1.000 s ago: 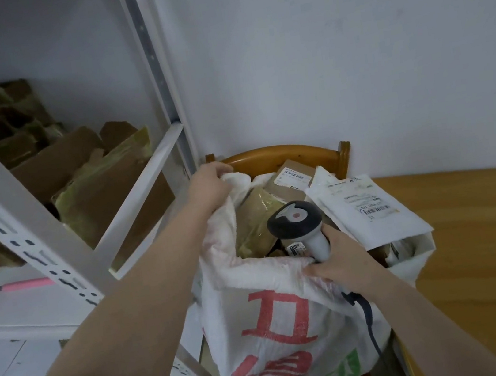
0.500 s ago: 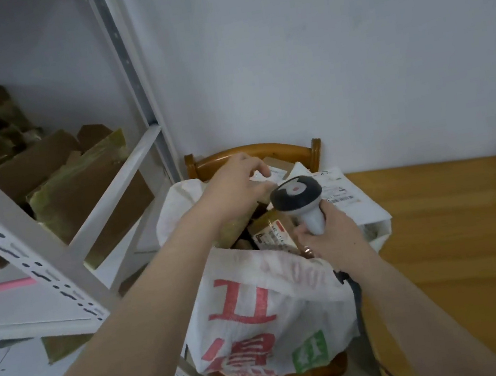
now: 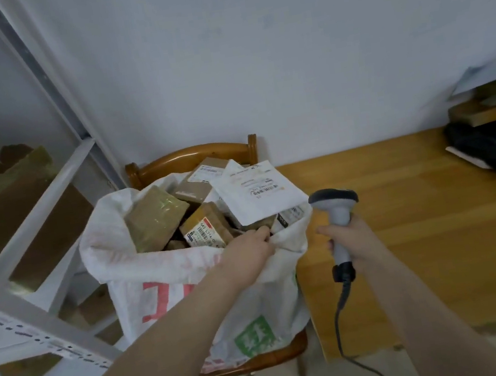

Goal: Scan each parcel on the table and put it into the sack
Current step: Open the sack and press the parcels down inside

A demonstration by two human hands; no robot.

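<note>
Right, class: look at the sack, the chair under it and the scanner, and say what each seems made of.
The sack: probably woven plastic, white, matt, creased, with printed red and green marks. The chair: wood, glossy varnish, shine on the curved back. The scanner: likely moulded plastic, smooth grey with a darker head.

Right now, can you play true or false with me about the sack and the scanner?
1. The right hand holds the scanner. True.
2. The sack is empty. False: parcels fill it to the top.
3. The left hand grips the sack's rim. True.
4. The sack sits on the floor. False: it sits on the wooden chair beside the table.
</note>
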